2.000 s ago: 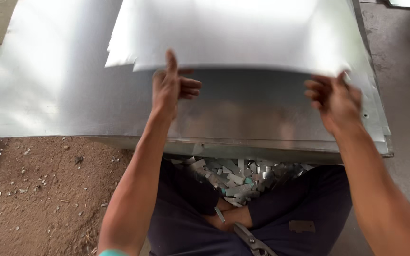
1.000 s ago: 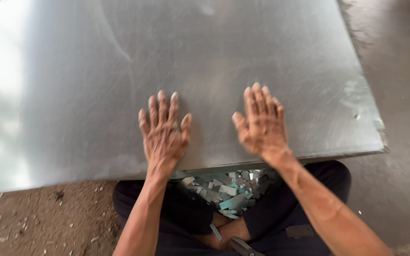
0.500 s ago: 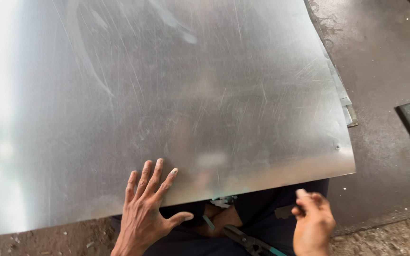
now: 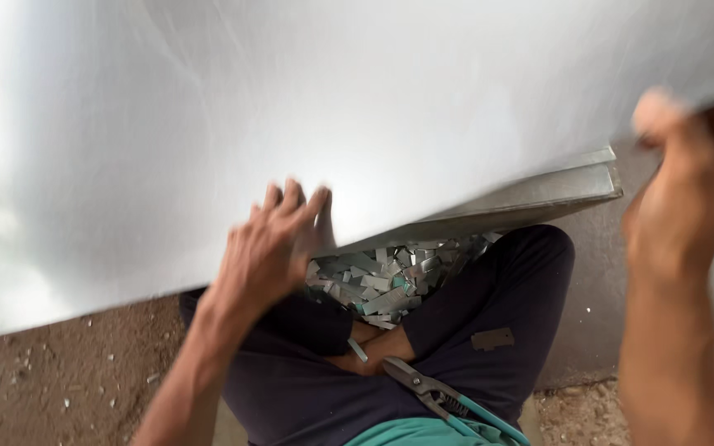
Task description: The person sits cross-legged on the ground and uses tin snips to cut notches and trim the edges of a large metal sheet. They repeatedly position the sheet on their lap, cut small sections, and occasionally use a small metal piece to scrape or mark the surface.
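Observation:
A large shiny metal sheet (image 4: 307, 107) fills the upper part of the view, its near edge lifted and tilted. My left hand (image 4: 270, 248) presses flat against its lower edge with the fingers spread. My right hand (image 4: 687, 190), blurred, grips the sheet's right corner and holds it up. Under the lifted sheet lies a stack of more metal sheets (image 4: 539, 194). I sit cross-legged in dark trousers (image 4: 473, 330).
A heap of small metal offcuts (image 4: 386, 277) lies in front of my legs under the sheets. Tin snips with teal handles (image 4: 444, 398) rest on my lap. Brown dirt ground (image 4: 51, 372) with scattered chips is at the left, grey concrete (image 4: 597, 289) at the right.
My right hand has gone from low beside my lap up to the sheet's right corner and lifted it. The top sheet now tilts up off the stack. My left hand stays on the near edge.

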